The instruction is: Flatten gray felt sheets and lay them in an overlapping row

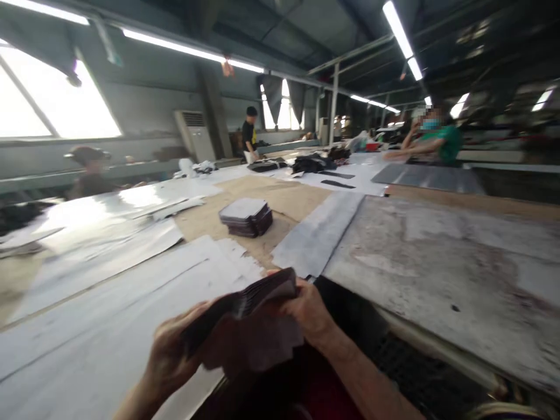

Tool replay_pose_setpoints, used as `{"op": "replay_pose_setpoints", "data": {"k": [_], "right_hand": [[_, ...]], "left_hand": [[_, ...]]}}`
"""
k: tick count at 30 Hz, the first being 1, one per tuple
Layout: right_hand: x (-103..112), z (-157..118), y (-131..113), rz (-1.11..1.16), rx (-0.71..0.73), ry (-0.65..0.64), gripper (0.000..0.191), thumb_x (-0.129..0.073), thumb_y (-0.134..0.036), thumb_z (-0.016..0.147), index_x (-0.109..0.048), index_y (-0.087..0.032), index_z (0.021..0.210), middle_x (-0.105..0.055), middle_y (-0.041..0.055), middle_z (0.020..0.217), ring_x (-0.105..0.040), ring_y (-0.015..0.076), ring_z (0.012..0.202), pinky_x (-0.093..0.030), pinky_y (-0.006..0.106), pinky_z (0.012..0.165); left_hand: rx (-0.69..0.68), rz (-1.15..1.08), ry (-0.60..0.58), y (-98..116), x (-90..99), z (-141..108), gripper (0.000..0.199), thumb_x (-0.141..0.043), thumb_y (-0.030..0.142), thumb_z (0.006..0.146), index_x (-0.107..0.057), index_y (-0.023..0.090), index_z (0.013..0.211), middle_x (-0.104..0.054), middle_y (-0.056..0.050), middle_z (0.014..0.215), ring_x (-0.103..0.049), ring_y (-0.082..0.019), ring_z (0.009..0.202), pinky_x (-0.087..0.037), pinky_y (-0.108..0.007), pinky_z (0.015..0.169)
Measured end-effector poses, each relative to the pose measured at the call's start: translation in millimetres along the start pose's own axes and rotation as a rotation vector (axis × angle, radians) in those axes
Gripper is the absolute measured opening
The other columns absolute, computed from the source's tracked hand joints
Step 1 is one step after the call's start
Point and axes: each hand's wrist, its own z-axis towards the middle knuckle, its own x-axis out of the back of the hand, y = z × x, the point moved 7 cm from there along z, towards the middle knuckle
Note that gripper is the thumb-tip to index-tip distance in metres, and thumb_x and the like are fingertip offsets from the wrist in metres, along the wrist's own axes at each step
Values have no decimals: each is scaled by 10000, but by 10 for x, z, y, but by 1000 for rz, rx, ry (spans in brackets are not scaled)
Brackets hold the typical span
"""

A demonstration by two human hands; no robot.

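Note:
Between my two hands is a stack of dark brown cut fabric pieces [258, 332], bent so that its layered edges fan along the top. My left hand [175, 344] grips the stack's left end, fingers behind it. At the upper right corner, my right hand [308, 309] is closed on the same stack, thumb in front. The stack is above the table's near edge, close to my body. Farther in on the table stands another pile of cut pieces [247, 216], dark at the sides with a pale top; neither hand touches it.
White paper sheets [109, 315] and brown paper [284, 192] cover the table. A worn grey board [437, 262] lies to the right, with a dark gap below its edge. Dark cloth [312, 163] is heaped farther back. Several people [448, 143] are around the table.

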Motion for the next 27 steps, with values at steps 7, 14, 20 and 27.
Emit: {"op": "replay_pose_setpoints", "data": {"k": [7, 14, 20, 27], "right_hand": [[-321, 190, -159, -328, 237, -46, 303, -685, -248, 622, -692, -214, 923, -686, 0, 817, -617, 212, 773, -487, 319, 735], [-530, 562, 117, -322, 44, -117, 342, -690, -266, 602, -661, -180, 931, -688, 26, 801, -623, 222, 719, -494, 321, 656], [-625, 811, 49, -573, 199, -83, 563, -720, -359, 588, -589, -132, 1086, -645, 118, 1040, -596, 274, 944, -452, 408, 844], [-1337, 768, -308, -1155, 831, -462, 293, -692, -224, 672, -647, -207, 960, -684, 50, 940, -612, 209, 894, -444, 320, 808]], "left_hand": [[226, -273, -14, -343, 183, 208, 207, -780, 266, 469, -690, 153, 618, -647, -13, 584, -569, -170, 516, -463, -267, 505], [349, -429, 86, -444, 334, 258, 272, -803, 286, 452, -668, 124, 623, -647, -22, 562, -565, -151, 476, -459, -261, 490], [194, -238, 114, -439, 524, 348, 227, -792, 272, 482, -687, 138, 633, -632, 16, 581, -545, -140, 538, -439, -242, 529], [104, -103, 135, -431, 579, 379, 199, -764, 291, 518, -698, 144, 634, -575, 34, 551, -493, -130, 548, -400, -227, 526]]}}
